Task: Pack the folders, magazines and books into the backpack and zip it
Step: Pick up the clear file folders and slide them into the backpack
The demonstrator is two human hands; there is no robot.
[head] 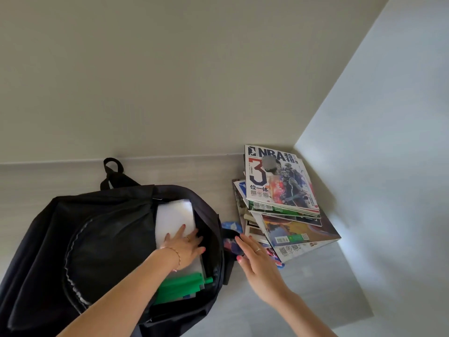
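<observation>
Inside one backpack (102, 239), left hand (185, 246) flat on folders (175, 220), right hand (255, 256) spread — one magazine stack (286, 205) beside.

The backpack (80, 242) runs off the lower left edge. Its flap hides most of the folders (176, 285) inside. Lower magazines (291, 229) in the stack are mostly covered.

Print we are reading on the magazine stack

We are making out "NBA", a large "3" and "位一体" on the top magazine (279, 178); QR codes and barcodes on the lower covers (291, 239) are staying too small to read.
</observation>
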